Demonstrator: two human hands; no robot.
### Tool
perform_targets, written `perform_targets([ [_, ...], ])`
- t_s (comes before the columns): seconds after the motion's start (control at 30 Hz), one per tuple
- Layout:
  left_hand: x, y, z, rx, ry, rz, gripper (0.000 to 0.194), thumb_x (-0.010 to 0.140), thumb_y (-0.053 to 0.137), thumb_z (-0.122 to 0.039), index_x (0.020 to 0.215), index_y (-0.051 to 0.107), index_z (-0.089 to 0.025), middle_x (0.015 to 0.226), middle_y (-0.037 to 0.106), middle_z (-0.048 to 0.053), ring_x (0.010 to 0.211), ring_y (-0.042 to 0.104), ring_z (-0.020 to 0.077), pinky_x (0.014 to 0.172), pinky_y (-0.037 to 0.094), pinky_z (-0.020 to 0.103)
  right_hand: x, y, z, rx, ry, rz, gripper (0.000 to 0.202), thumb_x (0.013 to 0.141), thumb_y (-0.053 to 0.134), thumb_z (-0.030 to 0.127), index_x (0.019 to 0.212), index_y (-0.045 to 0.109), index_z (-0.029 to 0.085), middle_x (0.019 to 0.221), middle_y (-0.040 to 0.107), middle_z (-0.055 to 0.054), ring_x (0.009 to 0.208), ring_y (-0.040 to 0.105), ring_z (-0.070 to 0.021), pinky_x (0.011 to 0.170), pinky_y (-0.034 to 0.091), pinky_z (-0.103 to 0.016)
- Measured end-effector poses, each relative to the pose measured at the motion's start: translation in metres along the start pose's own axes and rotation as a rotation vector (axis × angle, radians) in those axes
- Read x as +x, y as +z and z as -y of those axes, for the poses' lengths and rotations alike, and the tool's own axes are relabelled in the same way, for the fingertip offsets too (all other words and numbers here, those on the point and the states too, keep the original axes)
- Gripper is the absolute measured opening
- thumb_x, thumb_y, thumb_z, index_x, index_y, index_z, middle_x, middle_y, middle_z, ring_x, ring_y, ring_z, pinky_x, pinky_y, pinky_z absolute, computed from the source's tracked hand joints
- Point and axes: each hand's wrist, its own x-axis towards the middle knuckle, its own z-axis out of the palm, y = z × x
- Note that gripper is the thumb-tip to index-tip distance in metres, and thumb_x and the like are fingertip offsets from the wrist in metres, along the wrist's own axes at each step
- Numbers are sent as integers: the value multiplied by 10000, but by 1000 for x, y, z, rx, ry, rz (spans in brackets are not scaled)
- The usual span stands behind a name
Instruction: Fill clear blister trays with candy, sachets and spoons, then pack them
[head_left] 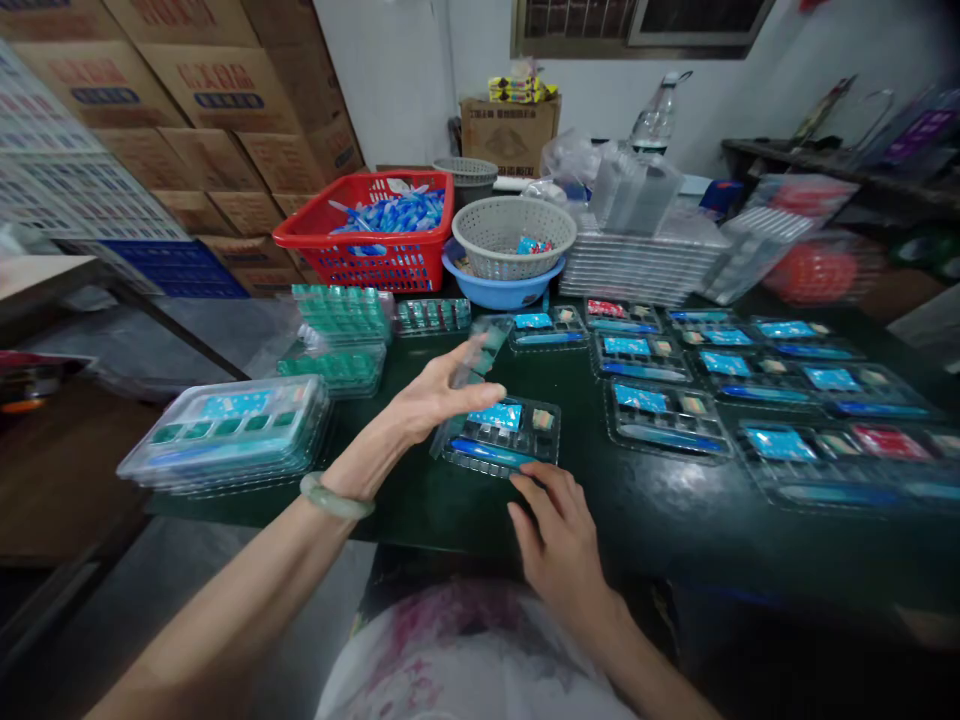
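Observation:
My left hand (439,392), with a pale green bangle (336,497) at the wrist, is closed on a clear plastic strip with green squares (486,350). It hangs over the back left of a clear plastic tray (501,462) on the table. In this tray lie a blue packet (499,414), a small beige piece (542,419) and a blue pen-like stick (491,453). My right hand (561,530) is open, its bent fingertips at the tray's front right edge.
Several filled trays (667,413) cover the table's right side. At left are a stack of lidded packs (232,425) and green strips (341,312). Behind stand a red basket (360,258) of blue sticks, a grey colander (514,235) in a blue basin (502,291), and stacked trays (637,262).

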Motion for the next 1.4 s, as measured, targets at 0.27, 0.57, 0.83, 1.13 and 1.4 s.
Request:
perform_targets([
  [0.27,5,49,23,1202,254,167,1080,433,644,-734,1350,372,-231,1199,411,207,1031,391,400,802,292,535,-26,-14,-29,108,173,-160,277,827,485,110,1084,548,196,1061,537,-93,994,513,-200,850,449,-388],
  [0.57,14,36,48,1270,311,432,1161,494,522,-807,1416,200,-179,1419,183,252,1259,108,485,900,84,670,-33,-14,-31,127,195,-147,291,836,467,115,1105,538,201,1060,536,-104,1000,513,-215,846,457,-414],
  [0.83,14,39,51,1301,332,371,1039,560,497,-774,1393,270,-196,1337,306,242,1160,294,439,879,183,612,-12,-34,-57,-60,203,-240,303,835,476,161,1130,532,200,1095,539,-107,1026,511,-217,874,443,-413],
  [1.13,-25,11,33,1225,297,408,939,508,666,-465,1357,322,-262,1172,439,150,1020,432,328,851,302,462,-9,-76,-127,-709,211,-71,337,837,491,283,1147,548,165,1147,536,-133,1052,454,-307,810,405,-463],
  [1.4,-62,-53,25,1210,-5,402,1047,508,687,-599,1400,241,-284,1438,229,206,1302,140,444,940,148,651,-33,-59,-95,-568,40,-91,276,846,474,297,1076,584,191,1028,589,-113,948,539,-271,790,430,-434],
])
